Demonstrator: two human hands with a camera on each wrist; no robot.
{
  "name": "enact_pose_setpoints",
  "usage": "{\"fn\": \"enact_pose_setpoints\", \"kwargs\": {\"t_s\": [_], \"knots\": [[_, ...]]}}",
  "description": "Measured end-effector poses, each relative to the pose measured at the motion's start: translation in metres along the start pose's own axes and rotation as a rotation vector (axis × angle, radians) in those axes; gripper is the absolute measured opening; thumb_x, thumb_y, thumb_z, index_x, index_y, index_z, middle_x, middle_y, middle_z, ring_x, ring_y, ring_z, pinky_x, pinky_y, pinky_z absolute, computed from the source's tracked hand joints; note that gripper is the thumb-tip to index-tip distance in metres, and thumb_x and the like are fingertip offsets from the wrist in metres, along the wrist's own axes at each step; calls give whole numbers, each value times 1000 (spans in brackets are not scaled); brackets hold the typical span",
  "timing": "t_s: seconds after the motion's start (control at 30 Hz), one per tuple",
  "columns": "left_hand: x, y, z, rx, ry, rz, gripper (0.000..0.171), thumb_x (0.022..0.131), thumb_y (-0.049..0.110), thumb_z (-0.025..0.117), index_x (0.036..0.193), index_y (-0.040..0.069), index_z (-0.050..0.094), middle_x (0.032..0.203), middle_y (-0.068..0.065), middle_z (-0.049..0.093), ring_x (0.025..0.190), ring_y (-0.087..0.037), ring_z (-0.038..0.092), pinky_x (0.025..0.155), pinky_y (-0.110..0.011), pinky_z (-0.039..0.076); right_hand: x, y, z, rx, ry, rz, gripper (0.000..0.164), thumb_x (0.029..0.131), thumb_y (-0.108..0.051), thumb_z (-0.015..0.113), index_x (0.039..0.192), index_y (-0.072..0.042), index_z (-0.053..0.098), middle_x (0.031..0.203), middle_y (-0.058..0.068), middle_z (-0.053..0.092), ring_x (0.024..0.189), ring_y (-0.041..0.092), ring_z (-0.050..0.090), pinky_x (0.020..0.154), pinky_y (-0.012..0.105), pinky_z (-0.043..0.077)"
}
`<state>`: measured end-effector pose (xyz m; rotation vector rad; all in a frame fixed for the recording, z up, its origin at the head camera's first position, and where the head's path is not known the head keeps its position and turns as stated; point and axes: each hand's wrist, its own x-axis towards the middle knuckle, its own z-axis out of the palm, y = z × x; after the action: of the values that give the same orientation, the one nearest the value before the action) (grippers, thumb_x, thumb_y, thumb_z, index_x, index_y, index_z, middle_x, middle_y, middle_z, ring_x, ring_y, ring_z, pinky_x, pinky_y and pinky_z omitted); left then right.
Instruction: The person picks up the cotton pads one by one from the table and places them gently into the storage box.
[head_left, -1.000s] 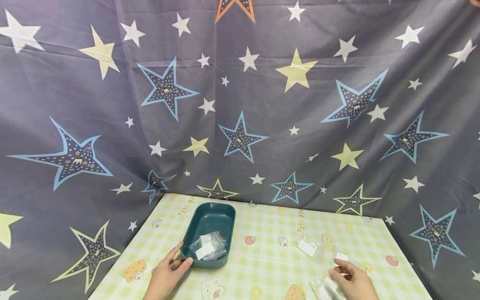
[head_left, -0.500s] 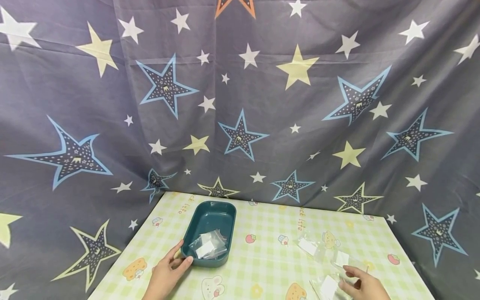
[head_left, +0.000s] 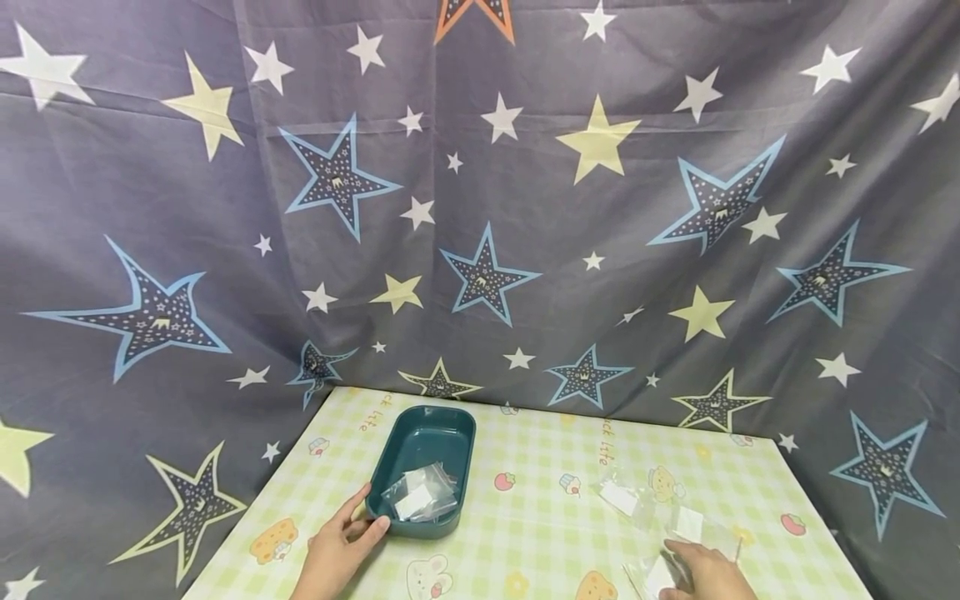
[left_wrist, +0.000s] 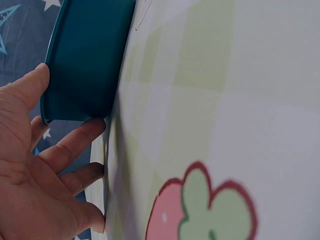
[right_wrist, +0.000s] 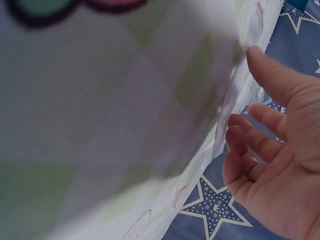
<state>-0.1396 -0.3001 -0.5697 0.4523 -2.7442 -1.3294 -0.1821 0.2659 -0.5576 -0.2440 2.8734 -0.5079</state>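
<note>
Tray on the left of the table, three bags on the right

More bags lie in the tray's near end, with the left hand at its near left corner; well apart to the right, the far bag lies at the back, the middle bag nearer and to its right, the near bag in front of both, beside the right hand; a curtain hangs behind the table

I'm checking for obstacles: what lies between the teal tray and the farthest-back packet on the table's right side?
Only bare tablecloth shows between the teal tray and that packet in the head view; the strawberry and cupcake there are printed on it.
</note>
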Motion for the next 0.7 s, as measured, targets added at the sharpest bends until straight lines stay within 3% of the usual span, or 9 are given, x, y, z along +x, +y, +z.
{"fn": "enact_pose_setpoints", "kwargs": {"t_s": [0.13, 0.33, 0.7], "knots": [[0, 0, 0, 1, 6, -2, 84, 96, 66, 70, 165, 22, 46, 115, -10, 83, 141, -49, 58, 113, -85, 25, 0, -4, 2, 5, 1, 23, 70, 77, -40, 95, 132, -3, 72, 127, 20, 75, 113, 45, 72, 100, 65, 56], [0, 1, 0, 4, 1, -7, 84, 96, 65, 71, 164, 23, 46, 113, -9, 84, 140, -48, 60, 113, -85, 25, -1, -10, 2, 28, 3, 59, 66, 76, -36, 96, 130, -4, 74, 111, 7, 80, 100, 31, 75, 94, 57, 61], [0, 1, 0, -7, 7, -3, 83, 96, 62, 73, 164, 21, 47, 111, -8, 84, 138, -48, 61, 112, -85, 24, 0, -8, 2, 34, -14, 75, 65, 78, -34, 95, 131, -2, 73, 107, 6, 79, 93, 24, 75, 88, 53, 62]]}}
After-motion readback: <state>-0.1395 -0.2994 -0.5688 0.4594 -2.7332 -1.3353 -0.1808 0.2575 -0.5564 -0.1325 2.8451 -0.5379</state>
